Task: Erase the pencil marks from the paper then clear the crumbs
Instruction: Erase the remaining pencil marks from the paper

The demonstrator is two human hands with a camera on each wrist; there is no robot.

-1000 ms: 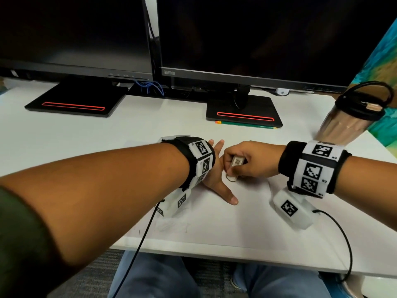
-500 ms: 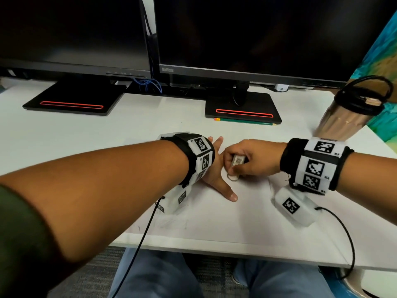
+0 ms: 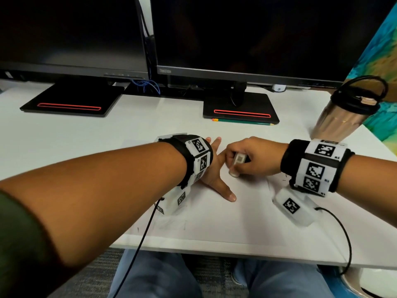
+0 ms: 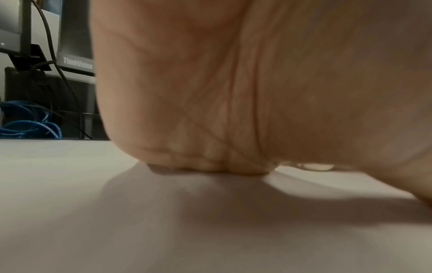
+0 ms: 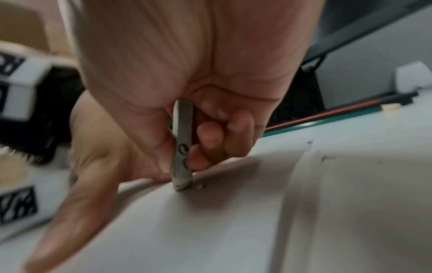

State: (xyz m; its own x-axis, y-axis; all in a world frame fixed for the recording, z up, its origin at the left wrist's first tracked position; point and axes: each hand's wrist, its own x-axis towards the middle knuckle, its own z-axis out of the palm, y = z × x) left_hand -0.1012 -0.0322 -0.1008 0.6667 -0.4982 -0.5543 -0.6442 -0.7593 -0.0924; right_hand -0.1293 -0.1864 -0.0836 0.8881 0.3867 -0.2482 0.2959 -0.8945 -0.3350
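Paper [image 3: 214, 218], thin and floppy, lies pinned under the flat left hand [image 3: 211, 168]; right hand [image 3: 251, 158] pinches the eraser [image 3: 237, 163] upright.

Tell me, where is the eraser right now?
In the head view the eraser is gripped in the right hand, its tip on the paper beside the flat left hand.

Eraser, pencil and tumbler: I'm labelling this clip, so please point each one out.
eraser [image 3: 238, 161]: head view, on its sleeved body in the right hand [image 3: 251, 157].
pencil [image 3: 242, 121]: head view, middle of its green shaft.
tumbler [image 3: 338, 122]: head view, on its metal wall.
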